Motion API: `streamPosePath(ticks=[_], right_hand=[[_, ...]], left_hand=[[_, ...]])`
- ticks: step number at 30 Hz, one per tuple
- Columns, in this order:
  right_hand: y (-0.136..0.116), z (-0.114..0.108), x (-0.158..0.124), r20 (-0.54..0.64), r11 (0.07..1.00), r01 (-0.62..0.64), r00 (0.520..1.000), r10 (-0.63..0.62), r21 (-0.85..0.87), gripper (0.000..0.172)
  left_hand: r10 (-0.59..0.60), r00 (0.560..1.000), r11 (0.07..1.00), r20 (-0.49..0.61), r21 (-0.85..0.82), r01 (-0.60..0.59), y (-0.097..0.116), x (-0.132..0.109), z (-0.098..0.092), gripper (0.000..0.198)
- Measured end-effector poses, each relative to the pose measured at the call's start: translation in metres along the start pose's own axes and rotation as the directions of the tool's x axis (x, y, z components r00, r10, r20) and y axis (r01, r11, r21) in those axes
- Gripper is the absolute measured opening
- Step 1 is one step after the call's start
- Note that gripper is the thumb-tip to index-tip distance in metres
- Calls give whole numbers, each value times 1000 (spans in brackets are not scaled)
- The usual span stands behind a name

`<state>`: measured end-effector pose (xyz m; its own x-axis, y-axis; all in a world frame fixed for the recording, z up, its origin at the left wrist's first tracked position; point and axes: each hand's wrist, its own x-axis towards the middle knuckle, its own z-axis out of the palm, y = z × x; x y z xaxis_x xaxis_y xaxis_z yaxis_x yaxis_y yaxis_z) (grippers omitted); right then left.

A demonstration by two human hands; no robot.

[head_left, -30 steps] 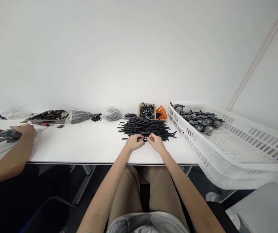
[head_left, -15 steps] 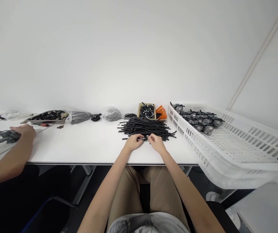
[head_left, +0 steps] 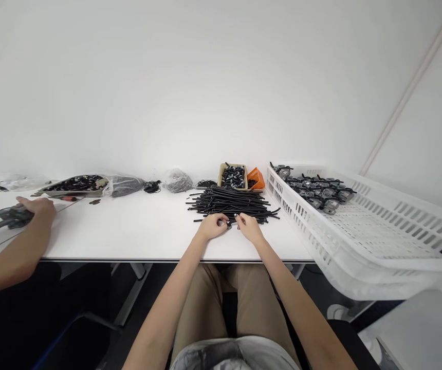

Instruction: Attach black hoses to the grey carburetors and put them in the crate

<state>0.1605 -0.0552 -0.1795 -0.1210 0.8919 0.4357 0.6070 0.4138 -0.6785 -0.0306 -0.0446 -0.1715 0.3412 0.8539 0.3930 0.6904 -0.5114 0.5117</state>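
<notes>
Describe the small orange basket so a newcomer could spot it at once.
Start at the white table. Behind the heap of black tubing sits a tan tray of dark fittings. The orange basket stands at that tray's right side, the only orange thing on the table.

The pile of black tubes (head_left: 231,204) lies on the white table (head_left: 136,231), many thin, flexible pieces of nearly the same length. They are lying mostly from side to side, crossing one over another, and their ends stick out at both sides. A small black piece (head_left: 228,223) is just at the near edge of this pile, but it is too small to see its exact shape.
</notes>
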Motion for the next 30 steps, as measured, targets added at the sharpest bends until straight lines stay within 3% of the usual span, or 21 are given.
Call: streamPosePath(ticks=[16, 30], right_hand=[[1, 1, 1, 11, 1000, -2, 1000, 2, 19, 31], [8, 5, 4, 24, 994, 18, 999, -21, 109, 17]], left_hand=[[-5, 1000, 1000, 15, -16, 5, 2, 0, -1, 29], [-12, 1000, 1000, 21, -21, 12, 0, 0, 0, 28]])
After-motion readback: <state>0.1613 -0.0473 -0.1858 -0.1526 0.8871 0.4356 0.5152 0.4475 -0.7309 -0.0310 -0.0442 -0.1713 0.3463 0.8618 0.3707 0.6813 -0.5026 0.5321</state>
